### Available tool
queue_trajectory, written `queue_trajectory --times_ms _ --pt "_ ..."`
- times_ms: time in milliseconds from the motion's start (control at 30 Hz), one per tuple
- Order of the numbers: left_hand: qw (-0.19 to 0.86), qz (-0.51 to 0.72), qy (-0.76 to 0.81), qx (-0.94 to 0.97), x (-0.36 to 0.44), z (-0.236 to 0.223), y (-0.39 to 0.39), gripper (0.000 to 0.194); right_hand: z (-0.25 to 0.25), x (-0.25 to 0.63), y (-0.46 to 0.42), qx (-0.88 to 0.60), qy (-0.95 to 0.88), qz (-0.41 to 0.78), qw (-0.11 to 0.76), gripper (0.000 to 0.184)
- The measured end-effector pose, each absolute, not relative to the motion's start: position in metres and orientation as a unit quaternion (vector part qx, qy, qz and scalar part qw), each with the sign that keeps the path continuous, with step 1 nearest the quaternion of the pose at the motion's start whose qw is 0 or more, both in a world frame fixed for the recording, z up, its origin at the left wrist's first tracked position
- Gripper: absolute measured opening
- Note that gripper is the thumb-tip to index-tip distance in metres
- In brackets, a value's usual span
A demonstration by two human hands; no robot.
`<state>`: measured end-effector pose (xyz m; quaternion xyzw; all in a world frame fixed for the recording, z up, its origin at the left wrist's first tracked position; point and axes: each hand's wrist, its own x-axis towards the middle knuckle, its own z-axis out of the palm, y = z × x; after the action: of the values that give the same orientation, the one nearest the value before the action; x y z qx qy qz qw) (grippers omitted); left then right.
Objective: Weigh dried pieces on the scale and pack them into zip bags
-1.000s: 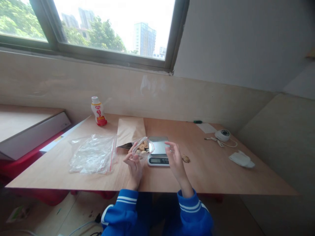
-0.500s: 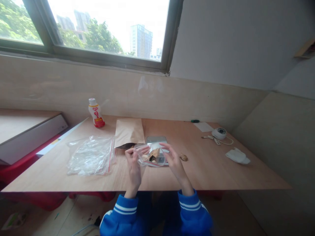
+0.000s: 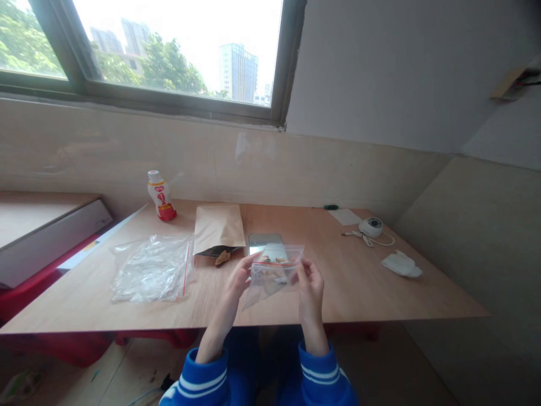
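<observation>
On the plywood tabletop (image 3: pixel 346 293), at the far left, a large clear zip bag (image 3: pixel 150 269) lies flat, its red seal strip toward the middle of the table. Behind it stands a plastic drink bottle (image 3: pixel 161 196) with a red base. Next comes a kraft paper envelope (image 3: pixel 218 227), with a dark strip (image 3: pixel 213 251) showing at its near edge and a tan food piece (image 3: pixel 222 258) lying against it.

The left hand (image 3: pixel 237 280), in a blue sleeve (image 3: pixel 203 379), grasps the left side of a small clear zip bag (image 3: pixel 275 272) between its fingers. The bag is held up off the table, just in front of a digital kitchen scale (image 3: pixel 262 241), and holds pale food pieces (image 3: pixel 270 272). The right hand (image 3: pixel 310 288) grips the bag's right side, its fingers curled around the edge.

Further right lie a green marker (image 3: pixel 331 207), a white paper slip (image 3: pixel 345 216), a round white device (image 3: pixel 371 227) with a cord, and a crumpled white tissue (image 3: pixel 401 264).
</observation>
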<state>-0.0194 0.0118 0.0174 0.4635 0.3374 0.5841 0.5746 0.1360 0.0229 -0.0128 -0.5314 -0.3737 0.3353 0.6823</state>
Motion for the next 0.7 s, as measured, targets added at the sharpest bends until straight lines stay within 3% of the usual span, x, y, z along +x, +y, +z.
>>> queue_trajectory --times_ms 133,233,367,700 --pt "0.484 0.591 0.404 0.503 -0.017 0.017 0.012 0.038 -0.005 0.137 0.015 -0.502 -0.41 0.364 0.669 0.028" --pt "0.436 0.608 0.431 0.505 -0.02 0.014 0.014 0.036 0.003 0.138 0.01 -0.477 -0.461 0.37 0.65 0.027" --pt "0.458 0.619 0.416 0.483 -0.021 0.008 0.011 0.044 0.004 0.14 0.008 -0.471 -0.487 0.355 0.644 0.031" --pt "0.474 0.658 0.431 0.395 -0.009 0.006 0.0 0.035 0.001 0.15 0.006 -0.495 -0.416 0.3 0.701 0.033"
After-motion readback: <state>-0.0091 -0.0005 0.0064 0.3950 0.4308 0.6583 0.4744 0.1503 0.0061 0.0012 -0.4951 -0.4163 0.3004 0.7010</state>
